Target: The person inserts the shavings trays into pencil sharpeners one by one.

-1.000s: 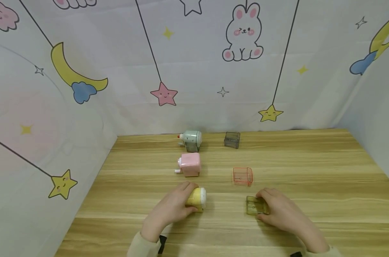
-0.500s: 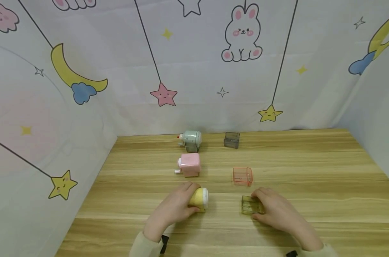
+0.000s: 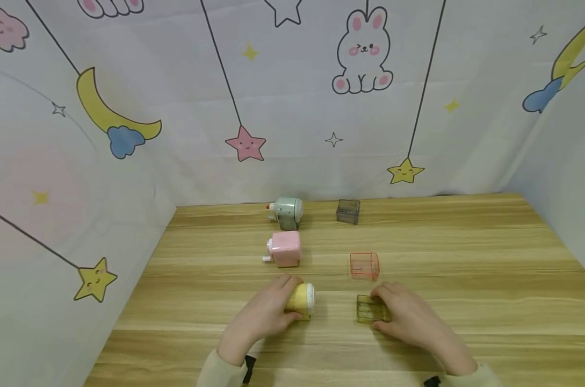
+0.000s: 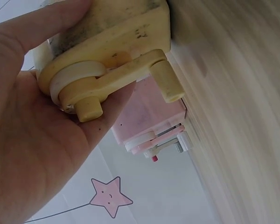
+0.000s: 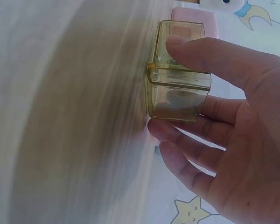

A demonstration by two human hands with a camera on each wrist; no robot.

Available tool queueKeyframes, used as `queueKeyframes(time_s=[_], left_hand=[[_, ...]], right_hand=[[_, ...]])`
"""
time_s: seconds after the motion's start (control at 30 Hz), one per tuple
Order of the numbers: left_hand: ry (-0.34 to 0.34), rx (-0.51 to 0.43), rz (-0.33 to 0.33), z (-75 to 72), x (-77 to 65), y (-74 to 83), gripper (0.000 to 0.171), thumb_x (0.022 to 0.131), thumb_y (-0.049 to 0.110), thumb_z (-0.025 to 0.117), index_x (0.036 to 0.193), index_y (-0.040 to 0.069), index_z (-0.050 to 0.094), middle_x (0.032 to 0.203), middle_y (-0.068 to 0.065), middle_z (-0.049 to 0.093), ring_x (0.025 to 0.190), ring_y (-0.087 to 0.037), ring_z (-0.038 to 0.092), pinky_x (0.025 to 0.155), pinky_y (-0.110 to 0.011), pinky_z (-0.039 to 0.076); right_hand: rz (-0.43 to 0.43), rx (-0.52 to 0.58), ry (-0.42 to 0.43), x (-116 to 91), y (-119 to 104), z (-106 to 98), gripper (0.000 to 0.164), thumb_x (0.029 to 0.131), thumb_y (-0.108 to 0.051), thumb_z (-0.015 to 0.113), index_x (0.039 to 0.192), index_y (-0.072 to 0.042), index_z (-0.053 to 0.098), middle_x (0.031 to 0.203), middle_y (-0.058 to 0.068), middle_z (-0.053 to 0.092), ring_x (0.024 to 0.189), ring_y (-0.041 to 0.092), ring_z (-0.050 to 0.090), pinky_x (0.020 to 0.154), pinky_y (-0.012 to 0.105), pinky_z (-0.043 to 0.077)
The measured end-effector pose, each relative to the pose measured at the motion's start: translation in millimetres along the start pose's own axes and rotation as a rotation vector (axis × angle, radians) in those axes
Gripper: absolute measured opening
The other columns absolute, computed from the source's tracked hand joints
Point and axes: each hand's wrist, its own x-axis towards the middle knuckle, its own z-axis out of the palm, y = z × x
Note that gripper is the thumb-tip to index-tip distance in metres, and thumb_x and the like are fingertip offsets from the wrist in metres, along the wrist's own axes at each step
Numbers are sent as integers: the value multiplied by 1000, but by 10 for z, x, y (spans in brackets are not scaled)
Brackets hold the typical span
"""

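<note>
My left hand (image 3: 265, 309) grips a yellow crank pencil sharpener (image 3: 300, 301), its white round end facing right. In the left wrist view the sharpener's yellow crank handle (image 4: 126, 77) sticks out beside the palm, and dark smudges mark the body. To the right, my right hand (image 3: 410, 317) pinches a clear yellow-green shavings drawer (image 3: 367, 309) between thumb and fingers. Seen from the right wrist, the thumb lies on one side of the drawer (image 5: 177, 98), which stands right at the wood surface. A gap of bare wood separates drawer and sharpener.
A pink crank sharpener (image 3: 286, 248) stands behind my left hand, with a pale green one (image 3: 288, 212) farther back. A clear red-edged drawer (image 3: 365, 266) and a smoky grey one (image 3: 348, 211) lie to their right. A printed cloth (image 3: 292, 107) hangs behind the table (image 3: 466, 258).
My right hand has slid left with the yellow-green drawer, narrowing the gap to the sharpener. My left hand and the yellow sharpener have shifted slightly right.
</note>
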Motion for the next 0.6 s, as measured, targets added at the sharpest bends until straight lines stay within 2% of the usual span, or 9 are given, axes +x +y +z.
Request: queueKeyframes(time_s=[0.23, 0.6], left_hand=[[6, 14, 9, 28, 16, 18, 56, 71, 24, 75, 117, 7, 47, 106, -4, 55, 91, -13, 50, 81, -36, 50], [-35, 3, -13, 32, 49, 49, 58, 73, 26, 73, 120, 8, 45, 108, -4, 55, 92, -14, 50, 81, -36, 50]], right_hand=[[-8, 6, -5, 19, -23, 9, 51, 63, -35, 77, 102, -8, 59, 98, 3, 62, 92, 17, 52, 81, 42, 49], [-3, 9, -15, 43, -45, 26, 53, 64, -38, 77, 104, -8, 59, 100, 4, 62, 94, 18, 53, 81, 42, 49]])
